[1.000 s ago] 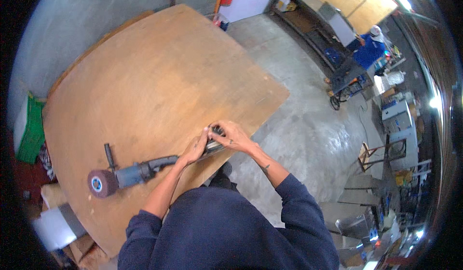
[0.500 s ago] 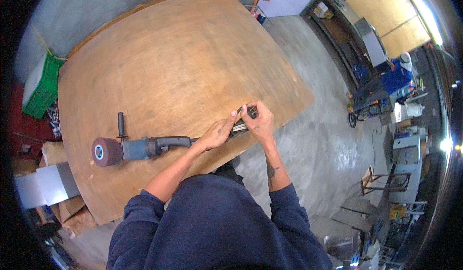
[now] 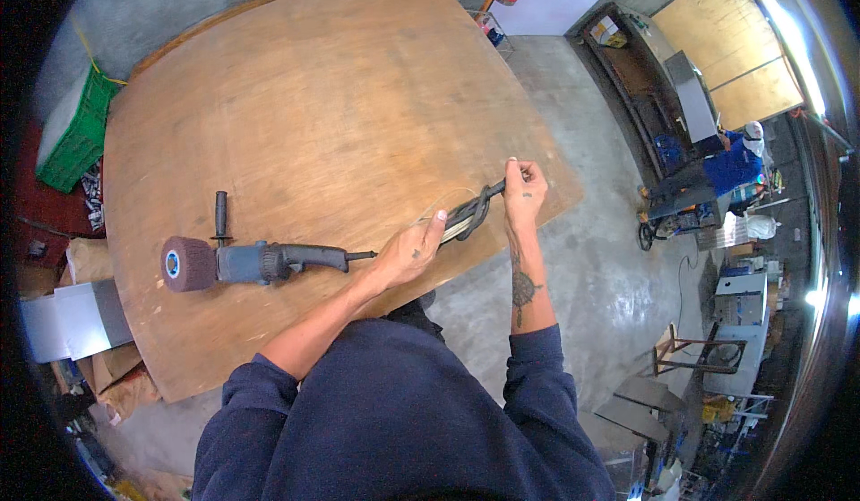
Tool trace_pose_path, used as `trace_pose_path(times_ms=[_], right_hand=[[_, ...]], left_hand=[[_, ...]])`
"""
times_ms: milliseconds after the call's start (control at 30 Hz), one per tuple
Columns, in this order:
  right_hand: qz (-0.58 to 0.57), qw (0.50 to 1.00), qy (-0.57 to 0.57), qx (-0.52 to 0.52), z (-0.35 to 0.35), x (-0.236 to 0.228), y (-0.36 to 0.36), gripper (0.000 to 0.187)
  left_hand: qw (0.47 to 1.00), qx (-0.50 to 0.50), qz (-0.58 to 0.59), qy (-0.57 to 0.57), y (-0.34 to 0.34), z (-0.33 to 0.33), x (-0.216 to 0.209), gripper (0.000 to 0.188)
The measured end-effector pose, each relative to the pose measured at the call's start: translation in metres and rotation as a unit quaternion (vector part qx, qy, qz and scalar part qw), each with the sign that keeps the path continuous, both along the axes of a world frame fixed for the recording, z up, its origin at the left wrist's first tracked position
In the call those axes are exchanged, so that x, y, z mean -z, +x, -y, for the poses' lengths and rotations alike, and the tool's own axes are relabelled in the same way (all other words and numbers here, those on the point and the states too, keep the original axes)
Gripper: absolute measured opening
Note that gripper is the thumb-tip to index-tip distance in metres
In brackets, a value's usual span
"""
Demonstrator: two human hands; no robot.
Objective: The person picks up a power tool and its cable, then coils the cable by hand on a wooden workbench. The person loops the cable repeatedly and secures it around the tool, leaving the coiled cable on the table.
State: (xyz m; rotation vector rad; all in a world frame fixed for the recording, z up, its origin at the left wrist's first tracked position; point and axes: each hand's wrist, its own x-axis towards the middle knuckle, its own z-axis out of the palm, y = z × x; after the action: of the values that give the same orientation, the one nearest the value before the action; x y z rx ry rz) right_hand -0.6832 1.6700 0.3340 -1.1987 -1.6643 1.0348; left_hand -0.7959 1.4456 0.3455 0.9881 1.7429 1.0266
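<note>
A dark power cord, folded into a bundle with a paler strand along it, stretches between my two hands. My left hand is closed around the near end of the bundle. At the far end my right hand pinches the cord where a loop crosses around the bundle. To the left lies a blue and black power sander with a brown abrasive drum and an upright side handle. Its cord runs from the grip toward my left hand.
The sander rests on a large wooden table. Left of it stand a green crate and a grey-white box. Across the concrete floor a person in blue is near a workbench. A metal-framed stool stands at right.
My right hand has moved right and away from my left, drawing the cord out between them. The hands were close together before. The view has shifted slightly.
</note>
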Motion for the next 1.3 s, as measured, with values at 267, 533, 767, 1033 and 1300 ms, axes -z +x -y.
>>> trace_pose_path(times_ms=[267,533,767,1033,1300], right_hand=[[0.127,0.973,0.190,-0.036,0.039,-0.038,0.001,0.031],[0.049,0.995,0.087,-0.031,-0.033,0.001,0.028,0.029],[0.046,0.991,-0.040,-0.116,-0.082,0.062,0.012,0.030],[-0.231,0.821,-0.352,-0.386,-0.083,0.010,-0.005,0.060],[-0.058,0.571,-0.252,-0.779,-0.037,-0.046,-0.067,0.077]], left_hand=[[0.999,-0.047,-0.013,-0.004,-0.010,0.014,0.053,0.080],[0.998,-0.045,0.002,0.037,0.006,0.004,0.049,0.078],[0.997,-0.071,-0.023,0.036,0.027,-0.001,0.043,0.080],[0.980,-0.185,0.035,0.060,0.016,-0.008,0.011,0.078],[0.958,-0.280,0.059,0.008,0.023,0.037,-0.058,0.079]])
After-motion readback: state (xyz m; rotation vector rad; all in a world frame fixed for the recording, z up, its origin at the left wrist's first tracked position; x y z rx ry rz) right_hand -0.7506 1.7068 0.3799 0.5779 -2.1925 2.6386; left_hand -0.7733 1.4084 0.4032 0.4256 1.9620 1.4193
